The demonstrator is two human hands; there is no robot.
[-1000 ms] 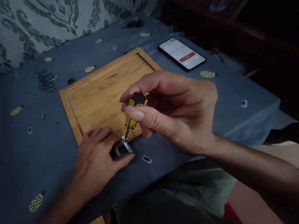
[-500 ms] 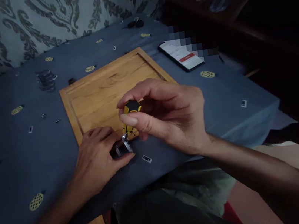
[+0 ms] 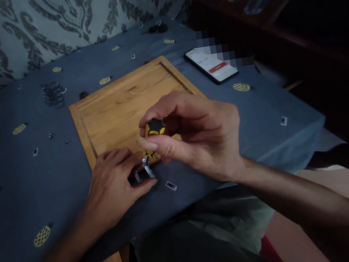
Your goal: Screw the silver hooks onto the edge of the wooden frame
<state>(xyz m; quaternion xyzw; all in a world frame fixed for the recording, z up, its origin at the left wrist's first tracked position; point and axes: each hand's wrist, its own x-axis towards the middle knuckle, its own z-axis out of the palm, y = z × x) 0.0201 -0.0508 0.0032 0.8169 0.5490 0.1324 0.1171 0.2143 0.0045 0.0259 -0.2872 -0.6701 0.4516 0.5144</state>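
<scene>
My right hand [image 3: 195, 136] is closed, pinching the black and yellow handle of a screwdriver [image 3: 155, 126] between thumb and fingers. The handle's end faces me, and its shaft is mostly hidden behind the thumb. Just below and left, my left hand [image 3: 116, 179] grips a small dark part with shiny metal clamps [image 3: 147, 169] near the front edge of the board. A screw head shows on top of the nearer clamp. Whether the screwdriver's tip touches that screw I cannot tell.
A framed wooden board [image 3: 119, 113] lies on the blue tablecloth [image 3: 56, 175]. Behind it to the right rests a phone [image 3: 212, 66]. Small metal bits [image 3: 51, 135] and a dark coil-like bundle [image 3: 53, 95] lie left. A dark tool [image 3: 159, 27] sits near the back edge.
The screwdriver handle has turned and tilted slightly in my right hand, and the thumb has slid a little left. My left hand and the clamped part stay put.
</scene>
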